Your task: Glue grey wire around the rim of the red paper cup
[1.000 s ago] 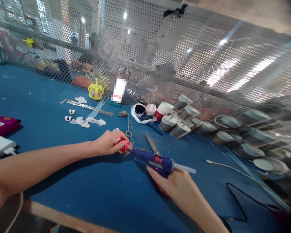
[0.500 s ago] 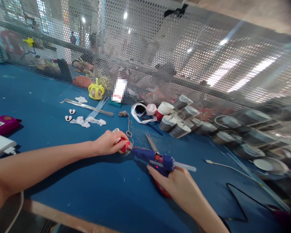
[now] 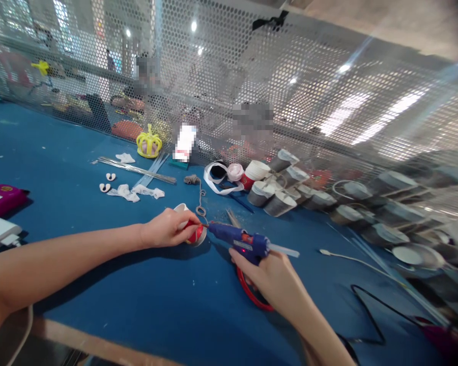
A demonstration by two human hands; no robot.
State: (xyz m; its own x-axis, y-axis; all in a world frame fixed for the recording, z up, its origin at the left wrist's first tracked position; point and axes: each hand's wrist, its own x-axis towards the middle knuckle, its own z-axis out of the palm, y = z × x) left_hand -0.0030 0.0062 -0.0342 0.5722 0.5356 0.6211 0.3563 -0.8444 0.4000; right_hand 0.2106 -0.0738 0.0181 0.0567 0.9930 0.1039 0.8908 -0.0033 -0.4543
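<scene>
My left hand (image 3: 163, 229) is closed round a small red and white paper cup (image 3: 197, 237), which lies on its side with the rim toward the right. In my right hand (image 3: 270, 272) is a blue glue gun (image 3: 231, 236), its red light lit and a clear glue stick (image 3: 284, 250) sticking out of the back. The nozzle points left at the cup, close to my left fingertips; whether it touches cannot be made out. A grey cord (image 3: 200, 199) runs from a small bundle down to the cup. Scissors with red handles (image 3: 247, 291) lie partly hidden under my right hand.
Behind the blue table (image 3: 145, 300) rises a perforated metal screen (image 3: 213, 66). Several grey-wrapped cups (image 3: 280, 203) crowd the right side. A yellow crown-shaped piece (image 3: 149, 144), a lit phone (image 3: 185, 142), wire strips (image 3: 137, 170) and white scraps (image 3: 127, 192) lie farther back. A black cable (image 3: 368, 305) curves at right.
The glue gun's nozzle has shifted slightly up at the cup, and the cup's rim shows more. More of the scissors' red handle has come into sight. The whole view has shifted slightly.
</scene>
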